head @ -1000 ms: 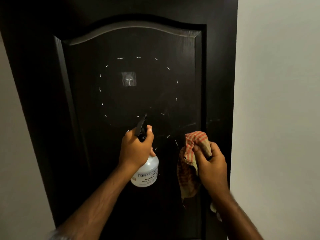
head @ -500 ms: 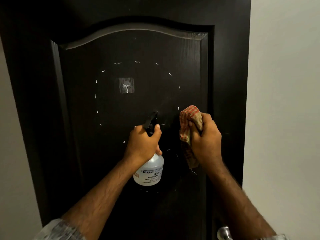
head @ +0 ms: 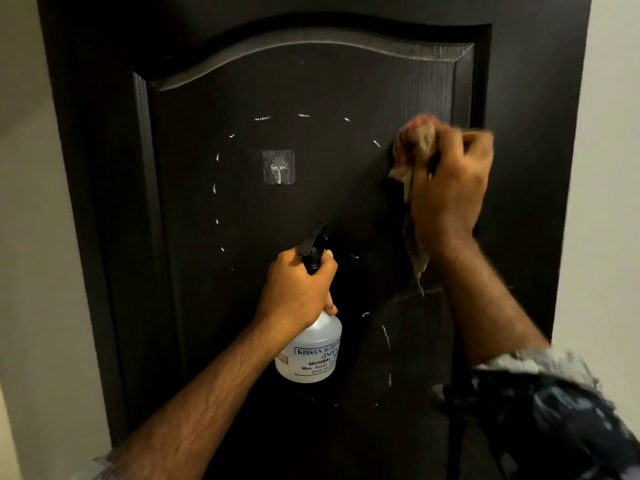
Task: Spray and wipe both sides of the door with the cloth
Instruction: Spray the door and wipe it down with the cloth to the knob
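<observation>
A dark brown panelled door (head: 322, 81) fills the view, with a ring of small glinting droplets on its raised panel. My left hand (head: 294, 289) grips the neck of a clear spray bottle (head: 311, 355) with a black trigger head, held close to the door's middle. My right hand (head: 450, 181) presses a bunched red-checked cloth (head: 414, 143) against the right side of the panel, the cloth's tail hanging below the wrist. The hand is motion-blurred.
A small clear adhesive hook (head: 278, 167) is stuck on the panel left of the cloth. Pale walls flank the door on the left (head: 31, 271) and right (head: 609, 168). My patterned sleeve (head: 554, 410) shows at bottom right.
My right hand has carried the cloth up the door's right side, from below the bottle's height to above it. The left hand and bottle have stayed roughly in place.
</observation>
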